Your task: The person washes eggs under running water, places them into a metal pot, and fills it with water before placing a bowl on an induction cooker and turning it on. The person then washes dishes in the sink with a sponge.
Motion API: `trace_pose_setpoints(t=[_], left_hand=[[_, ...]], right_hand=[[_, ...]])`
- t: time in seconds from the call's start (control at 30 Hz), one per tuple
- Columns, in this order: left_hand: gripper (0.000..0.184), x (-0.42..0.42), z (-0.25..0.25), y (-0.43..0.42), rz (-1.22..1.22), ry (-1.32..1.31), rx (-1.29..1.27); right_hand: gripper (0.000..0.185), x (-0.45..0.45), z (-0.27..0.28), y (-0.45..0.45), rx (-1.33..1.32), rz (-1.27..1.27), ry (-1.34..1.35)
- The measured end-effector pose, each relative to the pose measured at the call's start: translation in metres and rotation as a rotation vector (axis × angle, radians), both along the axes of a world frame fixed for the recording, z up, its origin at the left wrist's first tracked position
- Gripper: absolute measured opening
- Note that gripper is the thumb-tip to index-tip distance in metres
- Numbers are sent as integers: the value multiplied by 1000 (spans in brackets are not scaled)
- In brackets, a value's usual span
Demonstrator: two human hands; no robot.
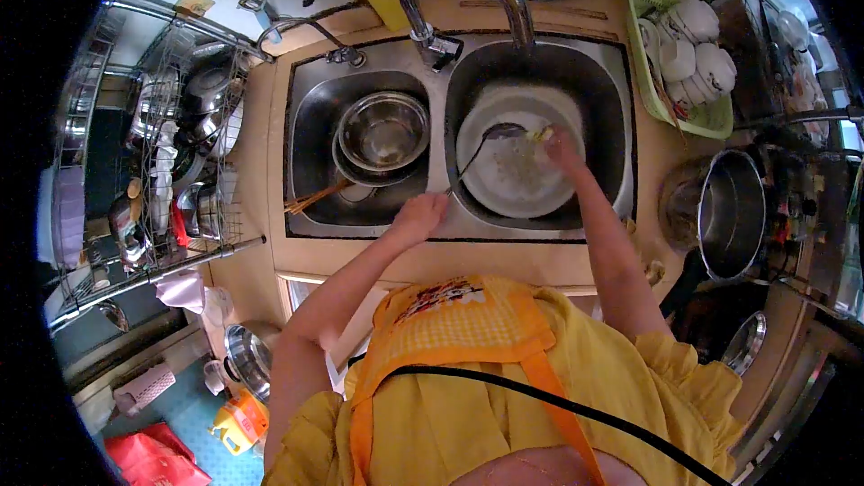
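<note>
My left hand (pixel 421 217) is closed on the handle end of a long metal ladle (pixel 470 162), near the front of the divider between the two basins. The ladle's dark oval head reaches over a white basin (pixel 477 192) of cloudy water in the right-hand sink. My right hand (pixel 563 149) is over that basin, its fingers closed on a small pale yellowish scrubbing cloth (pixel 542 134), just right of the ladle's head. Whether the cloth touches the ladle is too small to tell.
The left sink holds stacked metal bowls (pixel 385 132) and chopsticks (pixel 317 198). A chrome faucet (pixel 517 4) arches above. A green basket (pixel 711 121) of white bowls and a large pot (pixel 733 214) stand on the right. A wire rack (pixel 166 250) with cookware stands on the left.
</note>
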State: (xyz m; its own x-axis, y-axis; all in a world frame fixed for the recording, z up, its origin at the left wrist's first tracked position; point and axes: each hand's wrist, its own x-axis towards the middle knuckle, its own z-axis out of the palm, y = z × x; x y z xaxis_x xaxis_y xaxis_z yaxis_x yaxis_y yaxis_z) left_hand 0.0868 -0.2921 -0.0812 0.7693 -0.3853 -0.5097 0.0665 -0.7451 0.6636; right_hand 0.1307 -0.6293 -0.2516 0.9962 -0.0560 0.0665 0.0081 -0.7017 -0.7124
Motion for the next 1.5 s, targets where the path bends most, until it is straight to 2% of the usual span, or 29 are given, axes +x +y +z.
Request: trace_pose_setpoints(t=[0.07,0.1,0.13,0.17,0.23,0.3,0.37,0.43,0.5,0.53,0.6,0.67,0.73,0.8,0.87,0.97,1.07,1.13,1.2,1.27,1.37,1.47,1.5], left_hand=[[22,-1,25,-10,70,185,-50],[19,-3,33,-14,105,281,-73],[17,-6,28,-15,153,395,-186],[15,-8,20,-15,202,506,-300],[13,-7,22,-21,260,650,-437],[14,-4,34,-29,283,721,-480],[14,-2,33,-28,293,762,-469],[13,-3,35,-28,274,770,-426],[13,-8,41,-32,224,741,-354],[13,-9,46,-35,215,746,-346],[13,-16,55,-40,200,756,-327],[14,-24,47,-39,188,723,-373],[14,-28,44,-37,175,717,-389],[15,-27,48,-36,157,722,-378],[16,-27,46,-34,163,706,-385],[17,-26,40,-34,136,628,-357],[17,-23,44,-37,150,621,-347],[18,-22,44,-38,161,629,-353],[19,-20,37,-39,149,627,-356],[18,-20,31,-40,153,642,-353],[20,-15,27,-46,163,590,-306],[20,-11,19,-48,199,586,-324],[20,-9,15,-48,215,595,-345]], right_hand=[[39,-4,36,12,83,-158,-2],[39,-9,72,27,54,-176,31],[38,-13,119,47,24,-193,62],[38,-16,143,63,-7,-208,91],[36,-20,123,87,195,-87,-145],[33,-27,113,105,239,-28,-265],[30,-34,141,119,123,-29,-271],[28,-31,159,118,79,88,-291],[26,-25,149,112,-56,173,-353],[25,-11,125,103,-167,205,-411],[24,3,100,90,-217,211,-339],[25,11,91,83,-94,157,-83],[26,18,113,74,319,29,429],[27,23,109,62,609,-66,685],[28,22,72,50,775,-115,688],[29,14,57,54,1003,-265,582],[31,16,24,54,1001,-474,600],[30,-6,28,61,667,-360,156],[29,-7,30,70,457,-509,91],[29,12,25,80,367,-921,400],[26,5,23,86,306,-931,211],[24,-7,52,104,135,-739,-24],[24,-11,67,109,167,-654,-1]])
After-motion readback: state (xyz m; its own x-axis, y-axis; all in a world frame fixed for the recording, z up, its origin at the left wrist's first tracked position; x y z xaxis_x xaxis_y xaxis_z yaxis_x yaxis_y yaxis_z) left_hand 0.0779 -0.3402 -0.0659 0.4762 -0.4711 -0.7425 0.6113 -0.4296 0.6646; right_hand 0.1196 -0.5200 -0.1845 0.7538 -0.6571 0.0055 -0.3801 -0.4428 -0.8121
